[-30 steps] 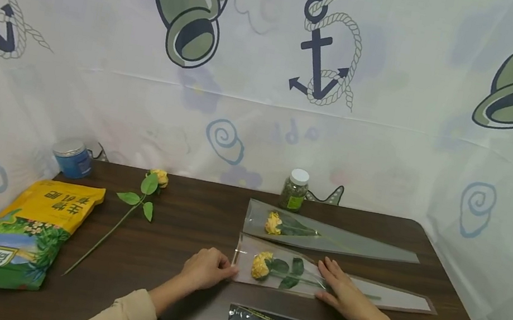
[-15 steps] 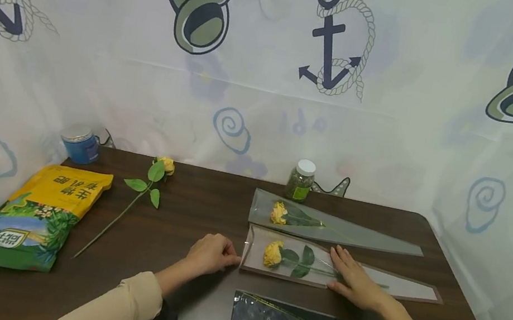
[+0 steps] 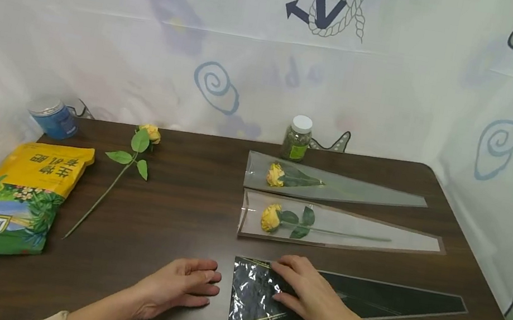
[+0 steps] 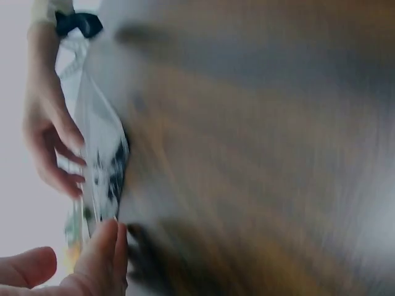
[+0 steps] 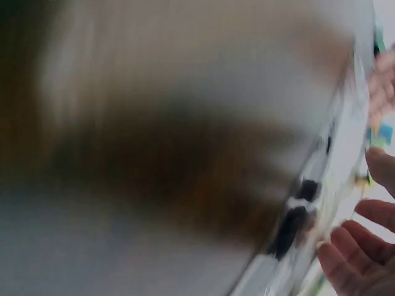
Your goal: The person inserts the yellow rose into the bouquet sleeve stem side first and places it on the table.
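In the head view a black tapered flower sleeve (image 3: 396, 301), shiny at its wide left end, lies at the front of the table. My right hand (image 3: 310, 293) is over that sleeve with relaxed fingers; whether they touch the film I cannot tell. My left hand (image 3: 179, 288) is held just left of the sleeve's wide edge, fingers extended and holding nothing. Behind lies a clear sleeve with a pale backing (image 3: 416, 242), a yellow rose (image 3: 270, 218) inside it. Farther back a greyish clear sleeve (image 3: 378, 194) contains another yellow rose (image 3: 276, 174). Both wrist views are blurred.
At the left a single yellow rose (image 3: 150, 133) with a long stem lies loose. Beside it are a yellow and green bag (image 3: 26, 195) and a tilted blue can (image 3: 54, 118). A white-capped jar (image 3: 297, 138) stands at the back edge of the dark wooden table (image 3: 179, 198).
My right hand has left the middle sleeve and come forward over the black one. My left hand has moved forward too, its fingers now extended. The head view has tilted downward.
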### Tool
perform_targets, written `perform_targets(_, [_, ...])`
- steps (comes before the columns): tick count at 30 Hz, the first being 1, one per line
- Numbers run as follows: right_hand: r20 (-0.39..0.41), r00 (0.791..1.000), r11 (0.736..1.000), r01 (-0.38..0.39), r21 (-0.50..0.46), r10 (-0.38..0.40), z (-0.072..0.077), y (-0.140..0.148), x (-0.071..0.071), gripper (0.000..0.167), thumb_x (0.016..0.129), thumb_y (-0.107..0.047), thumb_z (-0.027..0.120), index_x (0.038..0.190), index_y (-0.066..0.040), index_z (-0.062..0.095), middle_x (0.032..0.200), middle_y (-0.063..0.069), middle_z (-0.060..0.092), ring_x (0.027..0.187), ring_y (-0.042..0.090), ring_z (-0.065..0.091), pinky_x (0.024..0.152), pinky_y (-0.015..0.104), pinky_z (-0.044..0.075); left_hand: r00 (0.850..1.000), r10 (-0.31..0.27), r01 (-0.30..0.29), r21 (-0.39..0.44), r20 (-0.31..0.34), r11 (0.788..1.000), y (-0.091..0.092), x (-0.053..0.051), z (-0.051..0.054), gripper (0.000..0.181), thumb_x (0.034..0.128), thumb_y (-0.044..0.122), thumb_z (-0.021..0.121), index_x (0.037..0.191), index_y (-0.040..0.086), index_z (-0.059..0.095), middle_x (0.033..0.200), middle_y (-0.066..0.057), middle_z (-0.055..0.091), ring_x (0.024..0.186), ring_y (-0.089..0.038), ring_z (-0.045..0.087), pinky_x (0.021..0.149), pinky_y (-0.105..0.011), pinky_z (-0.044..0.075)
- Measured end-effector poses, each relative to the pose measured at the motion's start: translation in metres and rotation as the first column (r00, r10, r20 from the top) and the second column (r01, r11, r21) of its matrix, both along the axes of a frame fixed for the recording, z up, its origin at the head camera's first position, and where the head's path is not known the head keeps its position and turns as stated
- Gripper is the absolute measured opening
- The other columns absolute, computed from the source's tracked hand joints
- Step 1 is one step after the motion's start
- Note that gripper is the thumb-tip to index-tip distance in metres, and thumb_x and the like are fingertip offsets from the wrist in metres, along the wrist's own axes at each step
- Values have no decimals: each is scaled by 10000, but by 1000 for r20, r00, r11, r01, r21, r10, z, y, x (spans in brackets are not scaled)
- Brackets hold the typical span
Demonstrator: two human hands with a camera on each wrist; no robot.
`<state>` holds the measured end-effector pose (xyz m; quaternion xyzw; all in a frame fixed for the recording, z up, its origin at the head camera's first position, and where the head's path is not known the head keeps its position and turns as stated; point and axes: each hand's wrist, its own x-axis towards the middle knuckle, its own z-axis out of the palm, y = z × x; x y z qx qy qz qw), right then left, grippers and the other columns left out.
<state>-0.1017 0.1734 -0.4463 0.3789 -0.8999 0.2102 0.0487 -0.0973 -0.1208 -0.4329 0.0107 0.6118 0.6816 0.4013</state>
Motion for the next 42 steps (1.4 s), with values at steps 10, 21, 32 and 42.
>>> perform_targets(10, [114, 992, 997, 53, 48, -58, -4, -14, 1, 625, 774, -337, 761, 1258, 11, 571, 1031, 29, 477, 870, 105, 403, 669, 193, 392, 998, 52, -53, 4, 40, 999, 13, 15, 5, 630, 990, 192, 477, 1386, -191, 172, 1418, -356, 311, 1256, -386, 457, 971, -459, 455])
perform_targets(21, [96, 995, 1000, 23, -6, -23, -17, -14, -7, 683, 798, -334, 741, 1307, 57, 506, 1024, 40, 452, 879, 113, 389, 713, 225, 392, 999, 47, -48, -77, -10, 996, 35, 12, -6, 641, 935, 195, 586, 1350, -193, 289, 1245, -237, 547, 991, -200, 623, 863, -394, 530])
perform_targets(32, [86, 996, 999, 32, 0, -32, -20, -16, -9, 701, 781, -348, 752, 1300, 59, 513, 1024, 43, 457, 875, 115, 397, 714, 228, 404, 989, 113, -129, -181, -97, 975, 52, 5, -27, 276, 878, 71, 634, 1058, -126, 561, 779, 22, 626, 666, -47, 602, 626, -227, 558])
perform_targets(42, [187, 981, 992, 76, -100, -56, -18, -19, -14, 560, 802, -264, 750, 1252, 18, 572, 999, 44, 500, 819, 91, 435, 662, 189, 403, 969, 167, -206, -222, -181, 953, 63, 2, -24, 186, 844, 141, 699, 796, 49, 545, 644, 39, 574, 529, -25, 544, 537, -199, 531])
